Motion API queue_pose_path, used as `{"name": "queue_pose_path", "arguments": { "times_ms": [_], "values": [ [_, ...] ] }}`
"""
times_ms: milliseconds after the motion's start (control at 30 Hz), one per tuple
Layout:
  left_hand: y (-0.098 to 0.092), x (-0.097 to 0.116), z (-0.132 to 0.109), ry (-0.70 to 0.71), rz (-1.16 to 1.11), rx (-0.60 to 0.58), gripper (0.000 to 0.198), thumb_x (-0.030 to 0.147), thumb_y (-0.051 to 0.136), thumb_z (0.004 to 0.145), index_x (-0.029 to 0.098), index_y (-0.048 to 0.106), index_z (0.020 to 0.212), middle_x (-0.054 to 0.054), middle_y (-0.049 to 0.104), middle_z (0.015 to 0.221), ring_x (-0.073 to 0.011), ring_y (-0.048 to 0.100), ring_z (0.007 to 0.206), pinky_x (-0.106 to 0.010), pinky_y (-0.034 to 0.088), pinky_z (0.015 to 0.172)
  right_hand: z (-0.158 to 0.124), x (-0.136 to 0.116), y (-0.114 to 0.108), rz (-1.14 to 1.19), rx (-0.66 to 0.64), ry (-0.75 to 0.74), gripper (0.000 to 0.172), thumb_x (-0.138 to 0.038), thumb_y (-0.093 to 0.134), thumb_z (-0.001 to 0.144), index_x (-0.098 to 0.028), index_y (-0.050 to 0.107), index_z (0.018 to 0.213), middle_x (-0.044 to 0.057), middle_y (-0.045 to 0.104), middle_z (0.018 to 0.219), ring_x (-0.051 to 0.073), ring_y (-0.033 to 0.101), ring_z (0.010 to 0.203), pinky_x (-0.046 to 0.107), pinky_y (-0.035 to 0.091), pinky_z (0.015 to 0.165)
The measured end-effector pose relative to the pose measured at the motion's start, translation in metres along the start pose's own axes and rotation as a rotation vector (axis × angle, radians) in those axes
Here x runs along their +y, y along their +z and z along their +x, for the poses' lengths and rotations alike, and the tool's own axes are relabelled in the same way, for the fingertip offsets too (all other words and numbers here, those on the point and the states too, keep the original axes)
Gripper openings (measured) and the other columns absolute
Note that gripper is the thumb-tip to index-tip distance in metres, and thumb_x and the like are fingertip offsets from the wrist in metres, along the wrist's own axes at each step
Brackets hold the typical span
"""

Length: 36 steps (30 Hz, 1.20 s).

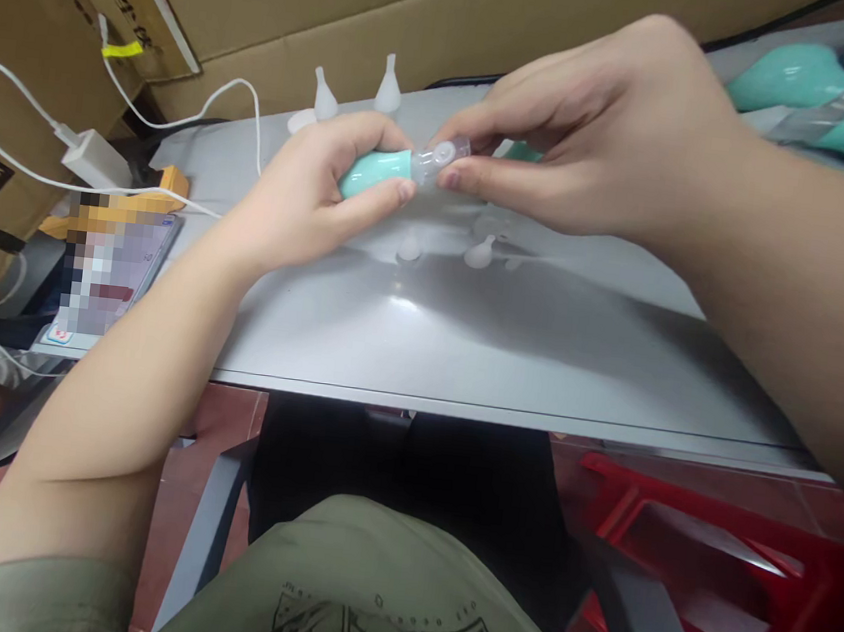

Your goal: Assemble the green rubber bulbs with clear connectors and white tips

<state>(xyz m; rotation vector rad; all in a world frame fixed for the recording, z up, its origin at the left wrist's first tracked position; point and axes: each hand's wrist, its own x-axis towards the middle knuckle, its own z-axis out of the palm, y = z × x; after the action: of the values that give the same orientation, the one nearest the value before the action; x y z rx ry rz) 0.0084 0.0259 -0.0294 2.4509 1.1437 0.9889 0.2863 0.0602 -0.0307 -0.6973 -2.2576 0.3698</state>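
Observation:
My left hand (322, 190) is closed round a small mint-green rubber bulb (377, 171), held just above the grey table (464, 351). My right hand (606, 144) pinches a clear plastic cap (445, 158) at the bulb's open end, thumb and fingers pressed on it. Two clear silicone tips (480, 253) lie on the table right under the hands. Two more clear tips (390, 86) stand upright near the table's far edge.
Cardboard boxes (393, 21) rise behind the table. A white charger (96, 159) with cables lies at the left, beside a phone (114, 274). More mint-green bulbs (786, 78) lie at the far right. A red plastic crate (728, 559) sits below the table's right side.

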Motion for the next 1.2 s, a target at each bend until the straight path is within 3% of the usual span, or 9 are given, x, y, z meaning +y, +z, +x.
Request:
{"name": "queue_pose_path", "arguments": {
  "times_ms": [433, 567, 767, 867, 1033, 1133, 1200],
  "values": [
    [0.002, 0.002, -0.001, -0.014, 0.029, 0.063, 0.013, 0.042, 0.080, 0.102, 0.029, 0.082, 0.102, -0.006, 0.086, 0.103, -0.0312, 0.080, 0.096, -0.046, 0.067, 0.090, -0.001, -0.011, 0.002, -0.065, 0.014, 0.026, 0.041, -0.050, 0.068, 0.109, -0.022, 0.094, 0.125, 0.000, 0.086, 0.109, 0.017, 0.077, 0.099, 0.033, 0.062, 0.097],
    [0.004, 0.002, -0.001, -0.016, 0.026, 0.088, 0.022, 0.052, 0.081, 0.102, 0.029, 0.082, 0.103, -0.006, 0.085, 0.101, -0.0308, 0.078, 0.094, -0.046, 0.065, 0.088, -0.001, -0.013, 0.005, -0.093, 0.020, 0.013, 0.041, -0.046, 0.067, 0.110, -0.022, 0.094, 0.127, 0.000, 0.087, 0.111, 0.017, 0.079, 0.100, 0.033, 0.063, 0.098],
    [0.005, -0.003, 0.001, 0.018, 0.000, 0.099, 0.030, 0.058, 0.080, 0.103, 0.028, 0.081, 0.102, -0.005, 0.083, 0.098, -0.0277, 0.073, 0.088, -0.046, 0.061, 0.084, 0.004, -0.007, 0.011, -0.032, 0.085, 0.025, 0.029, -0.051, 0.075, 0.101, -0.037, 0.095, 0.116, -0.009, 0.088, 0.106, 0.013, 0.080, 0.095, 0.027, 0.064, 0.092],
    [0.005, -0.007, 0.004, 0.026, -0.010, 0.072, 0.042, 0.070, 0.082, 0.102, 0.028, 0.082, 0.107, -0.004, 0.084, 0.099, -0.0259, 0.069, 0.088, -0.047, 0.060, 0.084, 0.005, -0.007, 0.012, -0.043, 0.030, 0.023, 0.034, -0.049, 0.070, 0.106, -0.030, 0.094, 0.122, -0.005, 0.089, 0.113, 0.015, 0.081, 0.100, 0.031, 0.067, 0.096],
    [-0.009, -0.010, 0.005, 0.058, 0.057, 0.043, 0.058, 0.085, 0.082, 0.099, 0.028, 0.081, 0.105, -0.002, 0.082, 0.097, -0.0231, 0.063, 0.087, -0.049, 0.057, 0.083, 0.001, -0.015, 0.008, -0.083, -0.020, -0.007, 0.040, -0.046, 0.070, 0.107, -0.027, 0.091, 0.136, -0.003, 0.088, 0.118, 0.021, 0.083, 0.107, 0.041, 0.069, 0.104],
    [-0.022, -0.015, 0.005, 0.074, 0.174, 0.069, 0.055, 0.083, 0.079, 0.102, 0.028, 0.080, 0.108, 0.000, 0.079, 0.095, -0.0189, 0.057, 0.083, -0.047, 0.054, 0.080, 0.001, -0.020, 0.003, -0.155, -0.028, 0.034, 0.043, -0.043, 0.075, 0.104, -0.026, 0.087, 0.143, -0.002, 0.087, 0.116, 0.024, 0.083, 0.110, 0.046, 0.068, 0.111],
    [-0.027, -0.019, 0.006, 0.054, 0.219, 0.058, 0.051, 0.079, 0.077, 0.104, 0.029, 0.079, 0.111, 0.001, 0.077, 0.096, -0.0175, 0.055, 0.082, -0.046, 0.053, 0.078, 0.002, -0.022, 0.001, -0.170, -0.063, 0.073, 0.039, -0.039, 0.078, 0.103, -0.023, 0.086, 0.138, -0.001, 0.087, 0.114, 0.024, 0.083, 0.107, 0.045, 0.068, 0.107]
  ]
}}
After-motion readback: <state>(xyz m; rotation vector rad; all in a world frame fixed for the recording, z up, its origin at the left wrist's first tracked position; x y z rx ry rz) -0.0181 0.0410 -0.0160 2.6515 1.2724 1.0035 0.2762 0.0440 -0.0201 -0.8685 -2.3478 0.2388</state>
